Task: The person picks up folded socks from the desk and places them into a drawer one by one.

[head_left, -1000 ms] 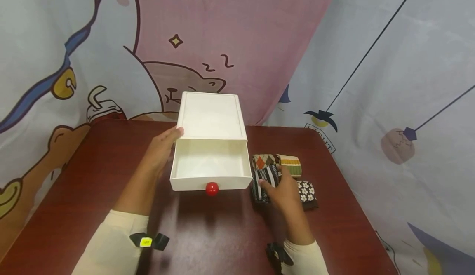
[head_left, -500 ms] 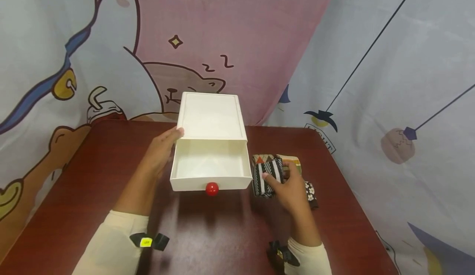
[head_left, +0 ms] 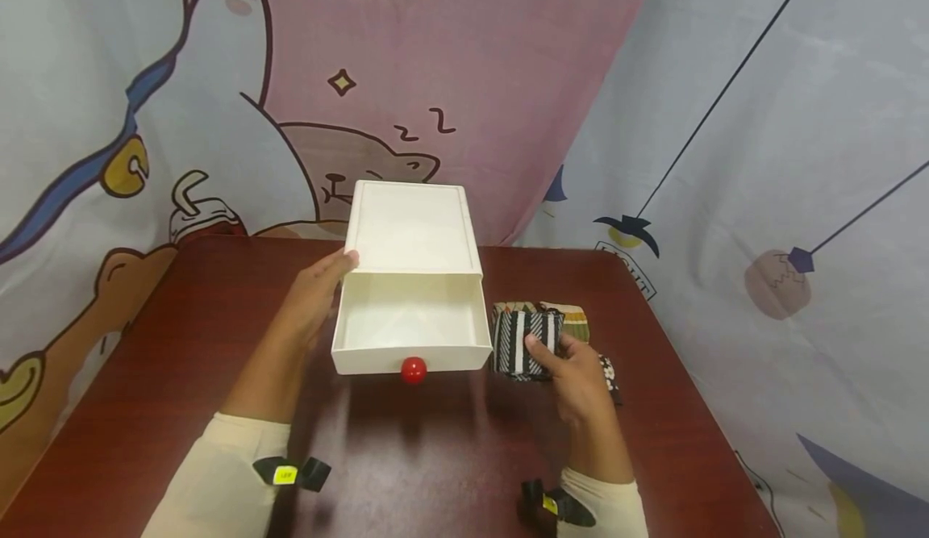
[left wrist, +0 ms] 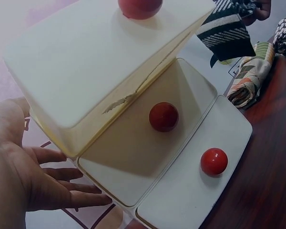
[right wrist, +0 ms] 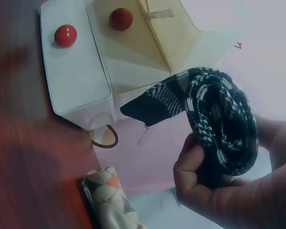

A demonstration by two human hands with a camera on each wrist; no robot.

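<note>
The rolled black-and-white knit sock (head_left: 518,344) has turned broadside since earlier, pinched in my right hand (head_left: 584,377) beside the white plastic drawer (head_left: 453,358); my left hand (head_left: 314,292) lies straight-fingered against the boxy white cabinet (head_left: 414,227). Underneath, my hold seems murky; slackening could unroll the loose end (right wrist: 152,105).

The person's left sleeve (head_left: 210,477) and right sleeve (head_left: 608,510) are plain cream; the left carries a black fitting (head_left: 314,474) with a yellow label (head_left: 285,474), the right a black piece (head_left: 576,508) with a yellow patch (head_left: 549,505).
</note>
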